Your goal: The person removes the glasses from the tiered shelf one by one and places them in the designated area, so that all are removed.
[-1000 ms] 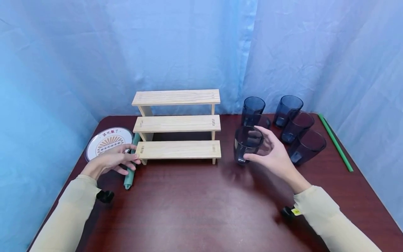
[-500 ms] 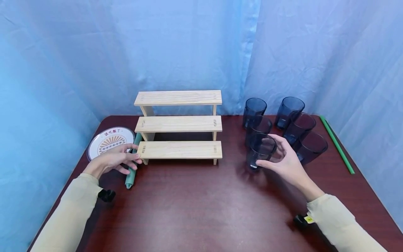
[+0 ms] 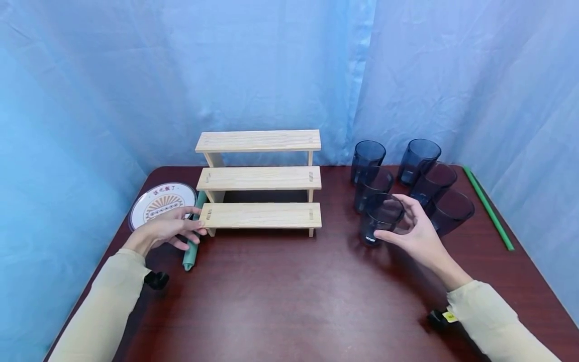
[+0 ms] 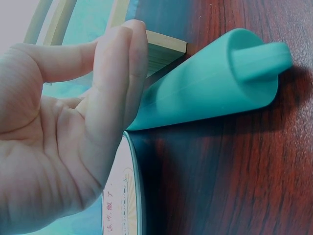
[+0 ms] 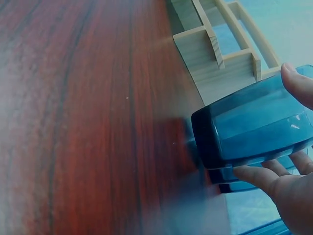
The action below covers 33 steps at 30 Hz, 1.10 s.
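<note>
In the head view my right hand (image 3: 418, 239) grips a dark blue drinking glass (image 3: 382, 216), thumb on the near side and fingers round the far side. The glass (image 5: 254, 125) is upright at the front of the left row; whether its base touches the table is unclear. My left hand (image 3: 167, 229) has its fingers loosely bent at the left end of the lowest step of a three-tier wooden stand (image 3: 260, 215). Those fingertips seem to touch the step's end. Beneath that hand lies a green rolled-up item (image 4: 200, 83) with a loop at its end.
More blue glasses, such as the back-left one (image 3: 367, 158) and a front-right one (image 3: 450, 211), stand close around the held glass. A thin green stick (image 3: 490, 213) lies at the right edge. At the left is a patterned plate (image 3: 151, 198). Blue curtains (image 3: 271, 65) enclose the table.
My right hand has carried the glass right and slightly nearer, to the front of the left row of glasses. The left hand has stayed at the stand's end.
</note>
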### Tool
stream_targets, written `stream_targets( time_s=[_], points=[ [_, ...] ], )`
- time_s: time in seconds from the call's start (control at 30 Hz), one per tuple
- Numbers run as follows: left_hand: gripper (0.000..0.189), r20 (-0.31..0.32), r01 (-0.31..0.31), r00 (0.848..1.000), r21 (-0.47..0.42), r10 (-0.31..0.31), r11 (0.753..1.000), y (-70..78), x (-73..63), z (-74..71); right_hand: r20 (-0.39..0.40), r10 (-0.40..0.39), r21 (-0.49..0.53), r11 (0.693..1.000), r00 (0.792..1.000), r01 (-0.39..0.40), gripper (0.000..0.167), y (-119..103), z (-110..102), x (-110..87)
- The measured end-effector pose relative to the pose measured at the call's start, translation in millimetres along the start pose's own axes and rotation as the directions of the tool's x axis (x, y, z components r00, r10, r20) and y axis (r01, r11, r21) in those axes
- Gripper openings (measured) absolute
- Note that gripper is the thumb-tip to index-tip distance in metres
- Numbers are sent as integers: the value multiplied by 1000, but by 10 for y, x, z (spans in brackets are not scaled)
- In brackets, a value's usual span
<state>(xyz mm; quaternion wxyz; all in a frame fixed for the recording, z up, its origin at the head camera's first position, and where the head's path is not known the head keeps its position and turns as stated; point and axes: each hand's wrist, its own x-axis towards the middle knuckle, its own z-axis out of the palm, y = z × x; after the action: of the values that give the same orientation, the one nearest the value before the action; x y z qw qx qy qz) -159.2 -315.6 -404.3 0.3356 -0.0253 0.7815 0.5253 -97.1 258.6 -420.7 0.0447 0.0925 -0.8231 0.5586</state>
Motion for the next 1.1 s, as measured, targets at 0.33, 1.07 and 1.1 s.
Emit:
stream_targets(
  time_s=[0.33,1.07,1.1],
  points=[
    [67,8,-6,1000,-1,6,1000,-26,13,11,9,-19,-16,1000,1000,19,91,63,-24,-32],
    [65,8,-13,1000,-6,13,1000,-33,31,-20,55,-26,-9,1000,998,27,89,109,-12,-12],
    [65,5,-9,1000,-7,9,1000,-34,31,-22,56,-25,-8,1000,998,25,89,109,-8,-13]
  ],
)
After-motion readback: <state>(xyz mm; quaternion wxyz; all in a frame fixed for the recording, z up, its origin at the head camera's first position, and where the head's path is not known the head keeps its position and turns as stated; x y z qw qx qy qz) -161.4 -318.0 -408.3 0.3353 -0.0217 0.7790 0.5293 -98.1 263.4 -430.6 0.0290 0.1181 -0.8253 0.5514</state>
